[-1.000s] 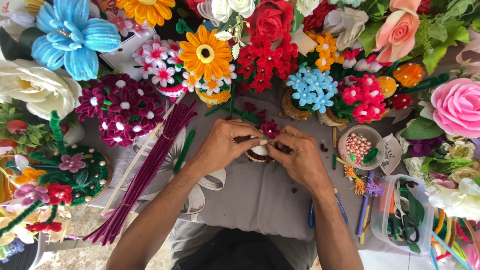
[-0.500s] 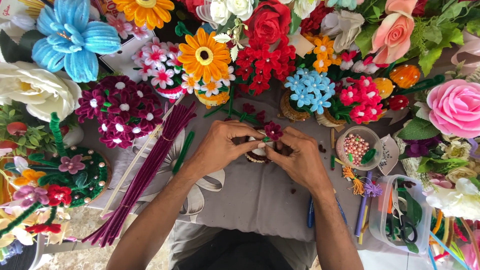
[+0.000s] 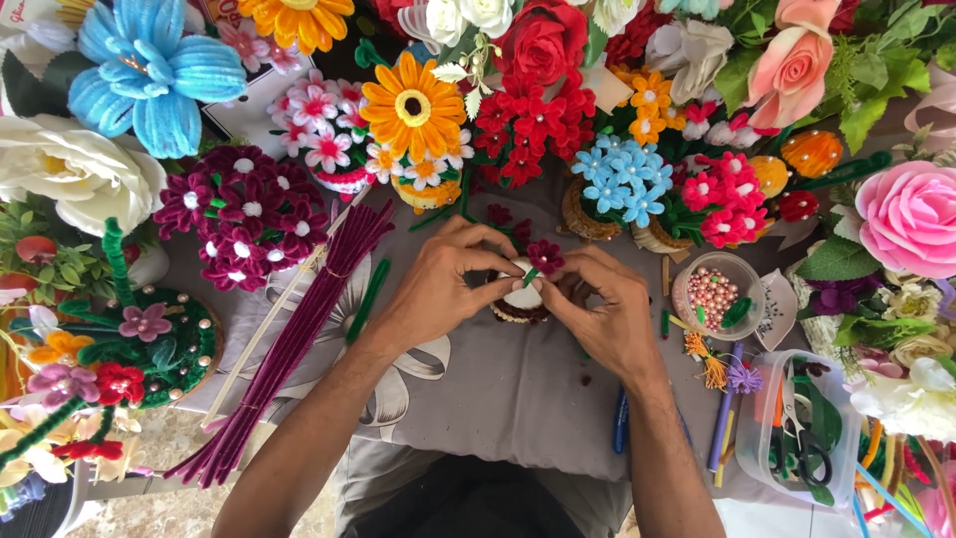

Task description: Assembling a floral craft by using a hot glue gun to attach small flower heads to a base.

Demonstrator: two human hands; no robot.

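Note:
My left hand [image 3: 438, 282] and my right hand [image 3: 600, 311] meet at mid-table around a small brown basket with a white foam top [image 3: 518, 301]. Both hands pinch a dark red pipe-cleaner flower [image 3: 545, 256] with a short green stem, which stands at the top of the foam. My fingers hide most of the basket. Two more dark red flowers [image 3: 508, 224] lie just behind my hands on the grey cloth [image 3: 498, 399].
A bundle of maroon pipe cleaners [image 3: 289, 349] lies diagonally at left. A bowl of pink beads [image 3: 712, 296] and a clear tub with scissors [image 3: 797, 428] stand at right. Finished pipe-cleaner bouquets, such as the orange flower [image 3: 411, 105], ring the back and sides.
My hands have stayed on the basket; my fingers shifted slightly around the dark red flower.

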